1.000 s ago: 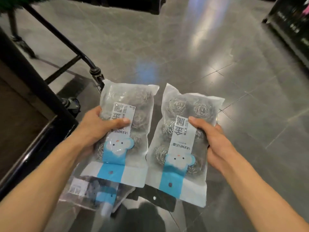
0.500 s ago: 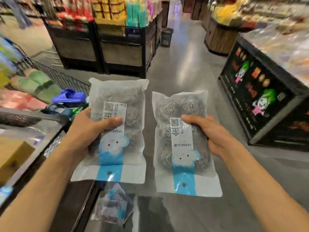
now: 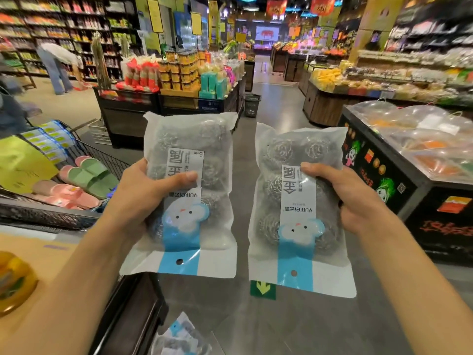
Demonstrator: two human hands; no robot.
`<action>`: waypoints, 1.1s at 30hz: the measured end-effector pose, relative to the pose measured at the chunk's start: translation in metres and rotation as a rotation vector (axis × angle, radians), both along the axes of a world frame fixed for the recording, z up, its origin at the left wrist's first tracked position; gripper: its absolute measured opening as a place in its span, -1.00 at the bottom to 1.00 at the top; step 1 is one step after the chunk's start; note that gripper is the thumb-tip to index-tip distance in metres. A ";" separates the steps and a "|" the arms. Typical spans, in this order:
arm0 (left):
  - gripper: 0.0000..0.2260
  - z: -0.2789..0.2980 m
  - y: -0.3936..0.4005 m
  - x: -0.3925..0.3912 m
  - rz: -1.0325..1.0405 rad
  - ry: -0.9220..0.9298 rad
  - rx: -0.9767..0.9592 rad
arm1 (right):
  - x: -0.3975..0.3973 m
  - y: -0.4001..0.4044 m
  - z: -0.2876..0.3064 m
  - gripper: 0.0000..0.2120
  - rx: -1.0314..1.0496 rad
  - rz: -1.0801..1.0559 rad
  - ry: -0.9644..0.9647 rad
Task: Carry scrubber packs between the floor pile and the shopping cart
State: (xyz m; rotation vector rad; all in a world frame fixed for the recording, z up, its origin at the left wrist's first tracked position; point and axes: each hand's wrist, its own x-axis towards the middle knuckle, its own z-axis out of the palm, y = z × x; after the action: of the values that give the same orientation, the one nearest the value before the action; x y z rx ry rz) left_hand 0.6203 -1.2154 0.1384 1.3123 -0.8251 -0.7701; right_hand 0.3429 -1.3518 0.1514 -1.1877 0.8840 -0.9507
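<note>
Steel-scourer packs (image 3: 189, 190) (upside down) gripped in both hands (image 3: 143, 196).

The fingers of the left hand (image 3: 146, 193) lie behind the left packet (image 3: 190, 193), so only the thumb shows on its front label. The right hand (image 3: 350, 198) likewise hides most of its fingers behind the right packet (image 3: 298, 208). Both forearms run out of the bottom edge. A third packet (image 3: 179, 338) on the floor is cut off by the bottom edge and smeared. The yellow object (image 3: 14, 280) at the left edge is blurred and cropped, possibly a jar. The small print on both labels is too fine to read. The far shelves (image 3: 51, 26) are blurred.
</note>
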 end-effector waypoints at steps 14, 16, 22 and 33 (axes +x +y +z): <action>-0.46 0.023 0.121 0.025 0.328 -0.045 -0.039 | 0.090 0.054 0.037 -0.83 -0.066 0.332 0.023; -0.43 0.023 0.156 0.017 0.458 -0.060 -0.027 | 0.106 0.065 0.040 -0.90 -0.084 0.454 0.028; -0.53 0.019 0.282 -0.048 0.933 -0.063 -0.003 | 0.156 0.122 0.033 -0.48 -0.086 0.911 0.012; -0.36 0.011 0.498 -0.252 1.818 -0.066 0.094 | 0.194 0.391 0.014 -0.68 0.060 1.724 0.033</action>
State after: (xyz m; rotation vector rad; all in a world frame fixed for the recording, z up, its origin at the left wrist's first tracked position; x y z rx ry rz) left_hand 0.3687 -0.7179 0.1492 1.5480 0.5210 0.6985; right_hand 0.5368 -0.9603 0.1650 -1.3636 -0.2692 0.5059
